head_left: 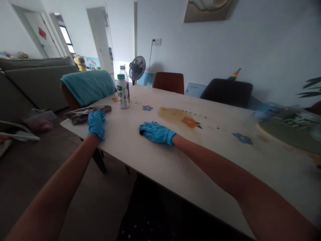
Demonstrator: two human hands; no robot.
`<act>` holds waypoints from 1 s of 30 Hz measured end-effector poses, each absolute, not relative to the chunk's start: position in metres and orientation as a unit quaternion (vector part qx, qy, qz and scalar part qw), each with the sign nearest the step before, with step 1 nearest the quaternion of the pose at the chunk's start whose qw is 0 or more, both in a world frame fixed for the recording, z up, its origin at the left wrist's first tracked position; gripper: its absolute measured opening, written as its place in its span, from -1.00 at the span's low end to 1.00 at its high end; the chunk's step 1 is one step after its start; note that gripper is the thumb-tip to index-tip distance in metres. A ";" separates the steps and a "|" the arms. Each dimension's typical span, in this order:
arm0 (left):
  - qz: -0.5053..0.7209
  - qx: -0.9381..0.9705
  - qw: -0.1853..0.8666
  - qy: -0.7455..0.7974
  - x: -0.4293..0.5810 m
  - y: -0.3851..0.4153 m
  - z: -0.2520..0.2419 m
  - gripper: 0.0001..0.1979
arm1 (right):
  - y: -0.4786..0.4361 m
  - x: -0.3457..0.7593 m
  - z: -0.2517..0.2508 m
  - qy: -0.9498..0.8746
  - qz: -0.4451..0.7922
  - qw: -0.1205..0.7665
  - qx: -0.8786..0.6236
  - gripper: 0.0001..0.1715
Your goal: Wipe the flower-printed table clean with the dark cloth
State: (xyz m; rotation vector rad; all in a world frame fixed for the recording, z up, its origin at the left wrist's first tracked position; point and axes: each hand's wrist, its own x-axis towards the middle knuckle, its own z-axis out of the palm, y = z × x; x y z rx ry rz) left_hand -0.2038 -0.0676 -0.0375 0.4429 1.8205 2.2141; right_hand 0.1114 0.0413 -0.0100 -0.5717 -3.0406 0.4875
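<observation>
My left hand (96, 124), in a blue glove, is at the table's left end with its fingers closed on a crumpled grey-brown cloth (81, 115). My right hand (158, 133), gloved in blue too, rests low on the pale tabletop (125, 125). Its fingers curl over a small dark thing (142, 132), mostly hidden and too little seen to name. Beyond the hands stands a white bottle (122, 93) with a green cap, and a clear bottle (122, 69) with a grey cap is right behind it. A yellowish patch (168, 115) surrounds part of the tabletop's printed flowers.
A teal towel (89, 85) hangs over a chair at the left end. An orange-brown chair (168, 82) and a black chair (227, 92) line the far side. On the right lies a round green mat (288, 134) with blurred items. A fan (137, 68) stands behind.
</observation>
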 end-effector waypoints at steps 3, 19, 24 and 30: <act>0.754 0.143 0.123 0.629 -0.201 -0.067 -0.033 -0.87 | 0.018 0.155 -0.009 -0.975 0.180 0.009 -0.132 -0.37; 0.750 0.134 0.129 0.635 -0.190 -0.071 -0.022 -0.80 | -0.039 0.379 -0.015 -0.940 0.107 0.059 -0.318 -0.45; 0.754 0.141 0.131 0.628 -0.191 -0.069 -0.024 -0.84 | -0.063 0.409 -0.031 -0.921 0.104 0.089 -0.365 -0.39; 0.764 0.138 0.134 0.615 -0.195 -0.068 -0.024 -0.83 | -0.082 0.366 -0.020 -0.948 0.162 0.056 -0.269 -0.42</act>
